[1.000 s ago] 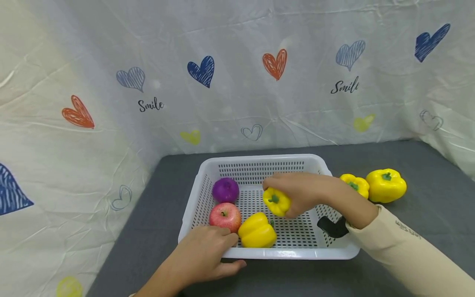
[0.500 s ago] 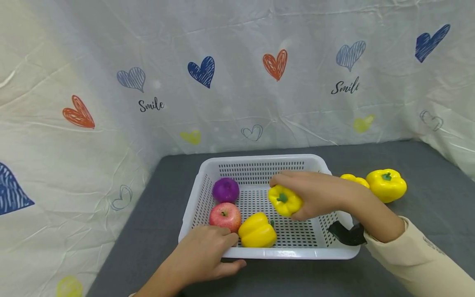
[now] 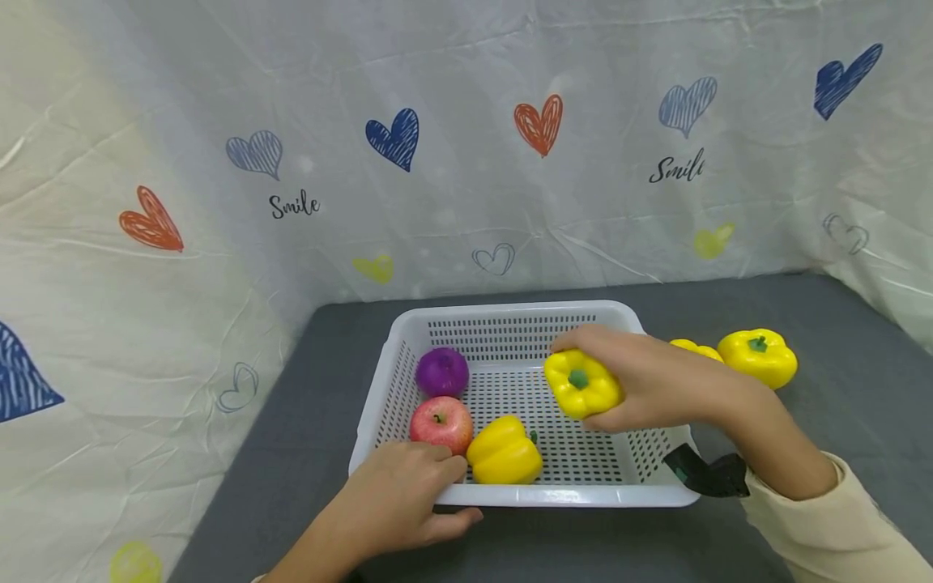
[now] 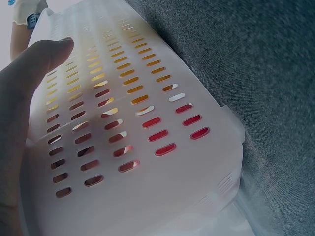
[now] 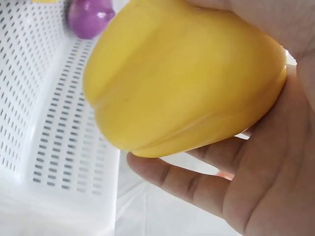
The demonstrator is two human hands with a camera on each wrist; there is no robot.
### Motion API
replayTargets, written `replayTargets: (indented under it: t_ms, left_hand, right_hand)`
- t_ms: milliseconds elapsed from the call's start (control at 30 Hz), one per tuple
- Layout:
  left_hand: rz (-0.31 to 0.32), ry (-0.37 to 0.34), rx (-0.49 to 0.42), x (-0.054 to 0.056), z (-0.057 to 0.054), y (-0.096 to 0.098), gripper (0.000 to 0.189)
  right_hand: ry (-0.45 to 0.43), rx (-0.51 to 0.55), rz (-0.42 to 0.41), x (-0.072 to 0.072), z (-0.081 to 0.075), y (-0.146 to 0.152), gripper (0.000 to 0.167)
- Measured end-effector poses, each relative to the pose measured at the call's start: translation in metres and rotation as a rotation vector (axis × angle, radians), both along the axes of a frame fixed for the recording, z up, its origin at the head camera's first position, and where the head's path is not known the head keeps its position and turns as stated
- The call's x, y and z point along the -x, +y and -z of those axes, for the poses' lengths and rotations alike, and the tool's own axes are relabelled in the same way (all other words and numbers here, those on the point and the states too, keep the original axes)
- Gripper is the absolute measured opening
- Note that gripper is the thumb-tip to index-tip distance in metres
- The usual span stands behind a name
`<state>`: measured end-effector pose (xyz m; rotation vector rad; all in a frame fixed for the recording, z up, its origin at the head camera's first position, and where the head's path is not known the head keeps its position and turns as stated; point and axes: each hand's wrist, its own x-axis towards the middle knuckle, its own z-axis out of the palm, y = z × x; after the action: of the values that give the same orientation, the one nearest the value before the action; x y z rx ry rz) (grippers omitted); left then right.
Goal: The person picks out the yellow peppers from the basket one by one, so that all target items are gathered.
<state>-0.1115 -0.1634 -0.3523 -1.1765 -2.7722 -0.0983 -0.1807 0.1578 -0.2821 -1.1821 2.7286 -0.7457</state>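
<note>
In the head view my right hand (image 3: 641,380) grips a yellow bell pepper (image 3: 581,384), its green stem facing the camera, raised over the right part of a white plastic basket (image 3: 568,495). The right wrist view shows this pepper (image 5: 182,83) large, with fingers curled under it. My left hand (image 3: 401,494) holds the basket's near rim at the left, fingers over the edge and thumb outside. Inside the basket lie a purple onion (image 3: 441,372), a red apple (image 3: 441,424) by my left fingers, and another yellow bell pepper (image 3: 504,453) on its side.
Two more yellow bell peppers stand right of the basket on the dark grey cloth: one whole pepper (image 3: 758,356) and one partly hidden pepper (image 3: 696,349) behind my right forearm. A white curtain (image 3: 466,186) with printed hearts hangs behind and at the left.
My right hand has moved to the right and slightly up with the bell pepper in its grip. My left hand and the basket have stayed in place.
</note>
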Motion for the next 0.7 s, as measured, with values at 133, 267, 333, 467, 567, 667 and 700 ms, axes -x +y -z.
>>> replayTargets:
  t_ms: [133,267,333,467,567,667,700]
  left_hand:
    - [0.009,0.022,-0.004,-0.001,0.0,0.0,0.035]
    - [0.011,0.039,-0.004,-0.001,0.0,0.0,0.036]
    - [0.01,0.043,-0.004,-0.001,0.0,0.0,0.036]
    - [0.009,0.039,-0.001,-0.001,0.0,0.0,0.036]
    - [0.006,0.035,0.001,-0.001,-0.001,0.0,0.035]
    - [0.008,0.042,-0.006,-0.001,0.0,-0.001,0.036]
    - [0.01,0.048,-0.009,-0.001,0.0,-0.001,0.036]
  right_hand:
    - [0.037,0.051,0.025,-0.005,0.0,0.011,0.075]
    - [0.031,0.117,0.025,-0.012,0.002,0.02,0.076]
    - [0.046,0.145,0.019,-0.016,0.003,0.025,0.075]
    - [0.124,0.182,0.008,-0.024,0.007,0.036,0.077]
    - [0.172,0.193,0.015,-0.03,0.009,0.044,0.079]
    - [0.173,0.206,0.035,-0.037,0.01,0.051,0.08]
    - [0.18,0.206,0.044,-0.039,0.011,0.053,0.081]
